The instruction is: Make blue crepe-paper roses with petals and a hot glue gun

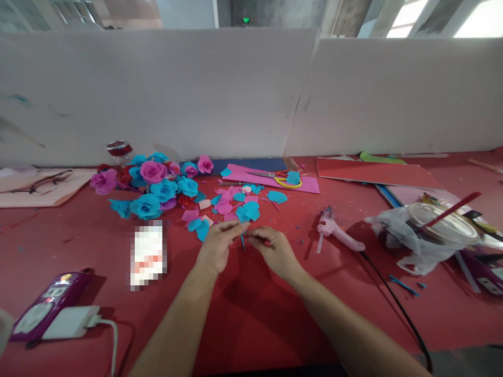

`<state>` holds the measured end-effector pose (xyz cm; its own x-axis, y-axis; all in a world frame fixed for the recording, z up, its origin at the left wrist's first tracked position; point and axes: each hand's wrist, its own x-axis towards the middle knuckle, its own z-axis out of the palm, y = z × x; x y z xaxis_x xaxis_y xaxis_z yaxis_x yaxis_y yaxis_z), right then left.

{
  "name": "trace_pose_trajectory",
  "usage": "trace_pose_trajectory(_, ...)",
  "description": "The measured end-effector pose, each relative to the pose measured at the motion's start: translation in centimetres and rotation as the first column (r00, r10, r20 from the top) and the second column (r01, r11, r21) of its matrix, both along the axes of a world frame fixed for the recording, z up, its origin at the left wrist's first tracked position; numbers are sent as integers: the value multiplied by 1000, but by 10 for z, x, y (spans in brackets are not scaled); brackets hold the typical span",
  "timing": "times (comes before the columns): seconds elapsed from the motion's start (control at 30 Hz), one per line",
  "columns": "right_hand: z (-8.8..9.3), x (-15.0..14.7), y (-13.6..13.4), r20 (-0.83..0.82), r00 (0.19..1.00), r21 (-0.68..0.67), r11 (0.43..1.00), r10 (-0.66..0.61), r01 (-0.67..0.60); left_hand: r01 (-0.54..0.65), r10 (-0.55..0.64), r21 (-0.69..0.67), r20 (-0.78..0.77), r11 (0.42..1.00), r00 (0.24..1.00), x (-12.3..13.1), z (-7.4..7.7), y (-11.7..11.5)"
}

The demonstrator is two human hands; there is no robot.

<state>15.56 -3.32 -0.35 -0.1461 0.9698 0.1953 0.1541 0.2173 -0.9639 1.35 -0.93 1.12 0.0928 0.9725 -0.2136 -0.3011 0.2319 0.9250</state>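
A thin blue paper-wrapped stem point(242, 243) points down from the fingertips of my left hand point(220, 242), which is closed in a pinch on its upper part. Just to the right, my right hand point(273, 248) has its fingers curled and pinched close to the stem; whatever lies between them is too small to make out. Loose blue petals point(248, 211) and pink petals point(225, 201) are scattered right behind my hands. Finished blue and pink paper flowers point(162, 191) lie bunched at the back left.
Yellow-handled scissors point(288, 183) rest on pink paper point(310, 184) at the back. To the right lie a pink glue gun point(338, 234) with a black cord and a lidded tub point(444, 222) in plastic. A purple power strip point(47, 301) with a white charger point(66, 323) sits front left.
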Motion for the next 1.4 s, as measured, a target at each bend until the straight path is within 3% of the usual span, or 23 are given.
trace_pose_trajectory(0.3,-1,-3,-4,40,999,-20,1000,-14,14,-77,78,-8,30,997,997,0,-4,3)
trace_pose_trajectory(0.6,2,-1,-5,33,999,47,999,-11,9,38,-36,-23,81,999,996,-2,-2,1)
trace_pose_trajectory(0.77,5,-1,-4,-10,1000,-43,999,28,-28,27,-28,13,73,1000,997,-1,0,-1)
trace_pose_trajectory(0.97,2,-1,-2,-162,978,-175,972,130,-158,23,-23,6,94,1000,995,0,-2,0)
trace_pose_trajectory(1.2,-3,-4,-1,-162,974,-175,966,159,-187,51,-49,-12,134,999,990,-1,-6,0)
trace_pose_trajectory(1.4,-2,-2,1,-228,970,-183,975,81,-125,174,-172,1,162,985,972,-2,-6,0)
